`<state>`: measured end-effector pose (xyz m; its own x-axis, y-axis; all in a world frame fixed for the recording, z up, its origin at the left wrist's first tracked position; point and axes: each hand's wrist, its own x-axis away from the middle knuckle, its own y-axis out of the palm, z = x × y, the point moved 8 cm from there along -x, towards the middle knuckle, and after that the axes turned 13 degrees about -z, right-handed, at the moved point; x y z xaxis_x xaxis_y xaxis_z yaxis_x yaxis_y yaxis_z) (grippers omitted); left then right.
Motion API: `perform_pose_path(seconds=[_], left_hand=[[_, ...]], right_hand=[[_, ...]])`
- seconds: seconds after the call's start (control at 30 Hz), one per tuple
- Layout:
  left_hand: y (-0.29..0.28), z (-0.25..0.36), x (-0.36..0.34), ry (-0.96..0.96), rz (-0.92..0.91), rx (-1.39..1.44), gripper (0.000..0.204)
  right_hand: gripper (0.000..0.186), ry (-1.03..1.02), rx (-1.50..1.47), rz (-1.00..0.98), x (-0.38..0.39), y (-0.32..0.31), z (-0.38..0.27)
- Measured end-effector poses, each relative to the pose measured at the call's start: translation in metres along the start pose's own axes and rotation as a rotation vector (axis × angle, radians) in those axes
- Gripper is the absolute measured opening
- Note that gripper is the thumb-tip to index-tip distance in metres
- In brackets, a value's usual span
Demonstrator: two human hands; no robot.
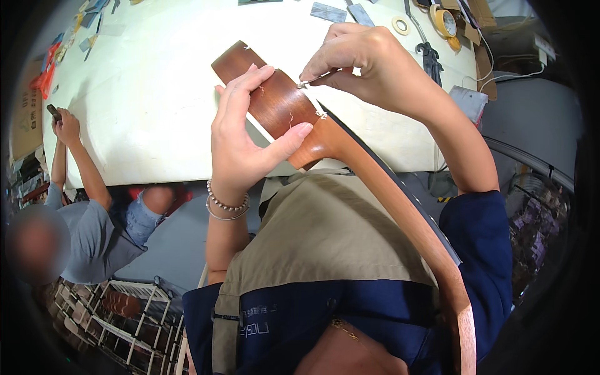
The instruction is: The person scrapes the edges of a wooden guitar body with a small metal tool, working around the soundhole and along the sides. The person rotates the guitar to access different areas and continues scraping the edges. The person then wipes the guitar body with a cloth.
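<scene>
Gripping wooden instr. (334,140) across tabletop's (150,137) near edge w/ wide-spread L hand (240,125); pinching thin tool (317,78) at its rim w/ curled R hand (373,53). Past near edge, far L: rack (132,285) w/ brown pc. (120,304)

One wide fisheye view looks steeply down from my head, close above my left hand (240,134) and right hand (365,62), facing across the tabletop (150,112) from its near edge.

Pale table (144,144); toward far edge, grey flat pieces (328,12), tape ring (394,25)
</scene>
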<state>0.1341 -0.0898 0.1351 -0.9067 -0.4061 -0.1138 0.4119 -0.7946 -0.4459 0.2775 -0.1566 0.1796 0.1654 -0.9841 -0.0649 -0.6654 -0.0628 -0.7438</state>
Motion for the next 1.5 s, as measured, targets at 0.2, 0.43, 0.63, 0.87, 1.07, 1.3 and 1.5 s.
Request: perform_pose_path(seconds=[0.2,0.43,0.63,0.87,1.07,1.3,1.5], left_hand=[[0.001,0.001,0.001,0.001,-0.003,-0.038,0.066],[0.001,0.001,-0.002,-0.002,0.002,0.003,0.066],[0.001,0.002,0.001,0.000,0.013,-0.042,0.066],[0.001,0.000,-0.002,0.006,0.003,0.006,0.066],[-0.001,0.001,-0.001,0.005,0.002,-0.026,0.066],[0.001,0.001,-0.001,-0.060,-0.006,0.047,0.067],[0.005,-0.004,0.000,-0.126,-0.054,0.084,0.075]], right_hand=[[0.014,-0.153,0.179,0.032,0.025,0.007,-0.016],[0.023,-0.051,0.104,0.127,0.011,-0.002,-0.009],[0.021,-0.173,0.159,0.008,0.024,0.005,-0.020],[0.021,-0.097,0.122,0.133,0.013,-0.002,-0.012],[0.020,-0.149,-0.028,-0.157,0.013,0.004,-0.006],[0.026,0.193,-0.651,-0.397,0.018,0.002,0.022],[0.022,0.553,-0.467,0.038,0.075,-0.094,0.073]])
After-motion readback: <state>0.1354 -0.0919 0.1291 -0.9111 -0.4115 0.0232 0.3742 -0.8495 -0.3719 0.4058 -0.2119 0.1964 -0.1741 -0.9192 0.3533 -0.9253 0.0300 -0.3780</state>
